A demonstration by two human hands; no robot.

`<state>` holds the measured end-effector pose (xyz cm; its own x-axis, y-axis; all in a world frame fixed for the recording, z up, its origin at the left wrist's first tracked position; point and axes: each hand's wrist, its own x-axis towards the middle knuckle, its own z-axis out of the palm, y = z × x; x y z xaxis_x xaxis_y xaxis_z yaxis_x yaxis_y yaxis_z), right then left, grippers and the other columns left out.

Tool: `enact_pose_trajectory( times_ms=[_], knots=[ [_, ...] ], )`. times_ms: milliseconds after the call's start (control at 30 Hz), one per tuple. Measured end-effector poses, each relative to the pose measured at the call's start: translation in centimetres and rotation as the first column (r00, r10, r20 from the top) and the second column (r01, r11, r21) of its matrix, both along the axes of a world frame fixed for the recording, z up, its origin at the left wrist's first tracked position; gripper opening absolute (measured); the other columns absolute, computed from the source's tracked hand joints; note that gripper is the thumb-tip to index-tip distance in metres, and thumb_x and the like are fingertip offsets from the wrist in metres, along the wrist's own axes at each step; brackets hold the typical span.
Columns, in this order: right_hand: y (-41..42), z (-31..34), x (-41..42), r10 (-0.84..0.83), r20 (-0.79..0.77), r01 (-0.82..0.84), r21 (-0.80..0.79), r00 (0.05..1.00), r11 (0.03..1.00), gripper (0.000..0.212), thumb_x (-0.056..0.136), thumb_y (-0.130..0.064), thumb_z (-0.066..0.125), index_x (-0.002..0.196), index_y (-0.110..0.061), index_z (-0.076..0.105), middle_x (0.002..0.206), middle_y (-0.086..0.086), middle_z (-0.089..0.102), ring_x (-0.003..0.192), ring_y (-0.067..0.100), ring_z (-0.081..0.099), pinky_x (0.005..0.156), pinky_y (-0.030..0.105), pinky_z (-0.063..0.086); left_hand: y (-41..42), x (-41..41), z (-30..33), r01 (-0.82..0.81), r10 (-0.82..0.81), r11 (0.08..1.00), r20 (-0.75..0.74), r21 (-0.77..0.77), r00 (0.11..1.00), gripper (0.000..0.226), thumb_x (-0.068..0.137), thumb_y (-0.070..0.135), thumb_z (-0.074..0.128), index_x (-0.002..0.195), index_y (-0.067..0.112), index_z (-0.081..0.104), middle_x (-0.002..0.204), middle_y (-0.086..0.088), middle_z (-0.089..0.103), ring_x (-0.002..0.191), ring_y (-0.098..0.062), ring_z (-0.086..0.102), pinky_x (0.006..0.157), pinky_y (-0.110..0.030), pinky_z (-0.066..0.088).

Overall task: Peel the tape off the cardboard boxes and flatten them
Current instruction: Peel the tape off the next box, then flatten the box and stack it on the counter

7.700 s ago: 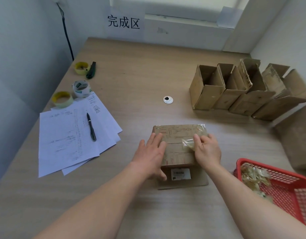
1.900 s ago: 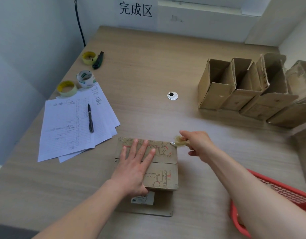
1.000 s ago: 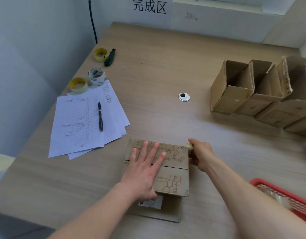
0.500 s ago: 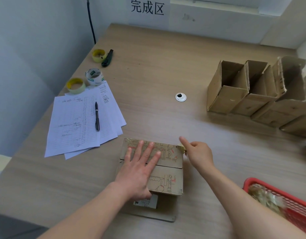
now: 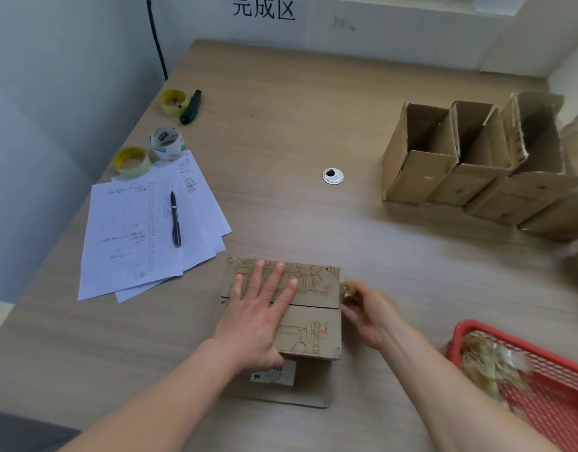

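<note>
Since half a second ago my right hand (image 5: pixel 367 308) has dropped beside the box's right edge, now pinching a crumpled wad of tape (image 5: pixel 347 289). The cardboard box (image 5: pixel 310 321) sits near the tabletop's (image 5: pixel 281 125) front edge, my left hand (image 5: pixel 264 305) pressing flat across its top flaps with fingers spread. I'd keep that press firm, pull the tape low along the side, then drop it into the red basket (image 5: pixel 548 363).

Printed cardboard box (image 5: pixel 313 324) flat-ish, tape wad (image 5: pixel 347 289) at R edge.
</note>
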<state>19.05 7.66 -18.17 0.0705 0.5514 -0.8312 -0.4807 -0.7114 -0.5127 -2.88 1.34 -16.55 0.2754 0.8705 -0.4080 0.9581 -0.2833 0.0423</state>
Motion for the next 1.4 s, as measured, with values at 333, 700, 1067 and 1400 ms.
enact_pose_trajectory(
  times_ms=[333, 700, 1067, 1400],
  knots=[
    [-5.7, 2.9, 6.5, -0.223, 0.45, 0.122, 0.243, 0.864, 0.962, 0.009, 0.088, -0.023, 0.073, 0.082, -0.018, 0.068, 0.081, -0.004, 0.072, 0.08, 0.013, 0.064, 0.064, 0.031, 0.048, 1.8, 5.5, -0.8, 0.228, -0.23, 0.973, 0.091, 0.036, 0.969, 0.127, 0.059, 0.075, 0.051, 0.15, 0.033, -0.028, 0.149, 0.008, -0.045, 0.138, -0.033, -0.045, 0.11, -0.057, -0.025],
    [-11.5, 1.3, 19.5, 0.042, 0.943, -0.105, -0.007, 0.33, 0.994, 0.02, 0.075, -0.027, 0.082, 0.062, -0.02, 0.068, 0.076, -0.005, 0.074, 0.086, 0.025, 0.071, 0.072, 0.033, 0.048, 1.9, 11.1, -1.5, 0.303, -0.307, 0.951, 0.081, 0.053, 0.948, 0.13, 0.058, 0.082, 0.046, 0.145, 0.031, -0.036, 0.145, 0.004, -0.054, 0.131, -0.034, -0.052, 0.113, -0.062, -0.016],
    [-12.0, -1.2, 18.7, 0.377, 0.884, -0.437, -0.465, -0.277, 0.769, 0.021, 0.094, -0.038, 0.061, 0.096, -0.019, 0.071, 0.108, 0.01, 0.069, 0.098, 0.034, 0.065, 0.076, 0.037, 0.05, 1.8, 11.0, -1.7, 0.29, -0.295, 0.955, 0.102, 0.063, 0.95, 0.131, 0.056, 0.084, 0.044, 0.134, 0.034, -0.05, 0.145, 0.004, -0.054, 0.135, -0.034, -0.048, 0.114, -0.061, -0.017],
    [-14.7, 0.2, 18.6, 0.409, 0.912, -0.548, -0.356, -0.028, 0.757, 0.037, 0.104, -0.036, 0.038, 0.125, -0.013, 0.059, 0.121, 0.019, 0.067, 0.111, 0.042, 0.061, 0.089, 0.043, 0.046, 2.4, 11.2, -0.5, 0.293, -0.295, 0.955, 0.127, 0.036, 0.947, 0.13, 0.06, 0.075, 0.057, 0.153, 0.032, -0.022, 0.159, 0.006, -0.034, 0.142, -0.034, -0.037, 0.11, -0.057, -0.022]
  ],
)
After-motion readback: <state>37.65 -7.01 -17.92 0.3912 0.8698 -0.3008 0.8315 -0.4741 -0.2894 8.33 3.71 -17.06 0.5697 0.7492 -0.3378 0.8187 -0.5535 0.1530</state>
